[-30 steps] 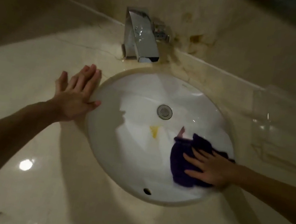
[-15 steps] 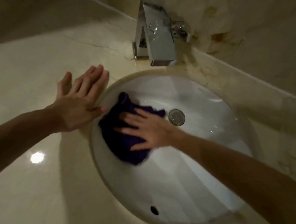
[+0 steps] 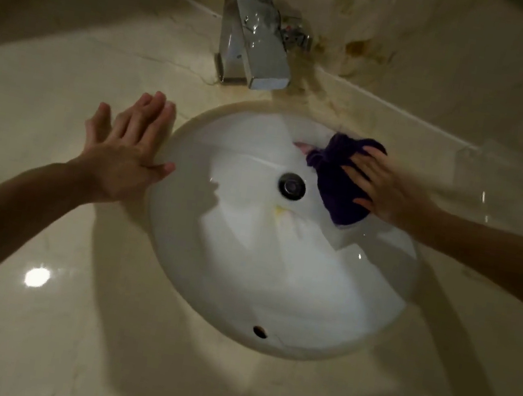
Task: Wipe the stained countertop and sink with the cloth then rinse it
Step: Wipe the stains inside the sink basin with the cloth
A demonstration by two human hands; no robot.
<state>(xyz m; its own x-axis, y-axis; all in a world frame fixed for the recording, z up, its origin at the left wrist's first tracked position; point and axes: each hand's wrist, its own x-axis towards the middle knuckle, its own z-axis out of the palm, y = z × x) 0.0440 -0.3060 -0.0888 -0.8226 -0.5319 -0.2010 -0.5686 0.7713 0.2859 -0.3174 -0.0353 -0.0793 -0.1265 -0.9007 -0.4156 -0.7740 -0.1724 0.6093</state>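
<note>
- Fingers [image 3: 358, 170] of the right hand [image 3: 388, 190] lie spread and flat on top of the dark purple cloth [image 3: 338, 182], pressing it to the basin wall rather than curling round it; the hand is somewhat blurred.
- Fingers [image 3: 149, 118] of the left hand [image 3: 123, 155] are stretched out straight and close together, thumb out to the side, palm down on the bench [image 3: 46, 205] with nothing held, just beside the sink's left rim.
- The cloth is bunched inside the sink [image 3: 273, 285], on its upper right slope, right of centre in the frame, just beside the drain [image 3: 291, 185] and below the rim.
- A small pinkish patch [image 3: 301, 146] shows at the cloth's upper left edge; what it is cannot be told.
- A faint yellow smear [image 3: 280, 211] sits on the white basin just below the drain.
- The overflow hole [image 3: 260, 331] is at the lower edge of the bowl.
- A square chrome tap [image 3: 257, 39] stands at the top centre of the frame, its spout reaching toward the sink.
- Brown stains [image 3: 359, 49] mark the wall to the right of the tap and run down onto the bench behind the sink's upper right rim.
- A bright spot of reflected light [image 3: 37, 277] lies on the bench at lower left.
</note>
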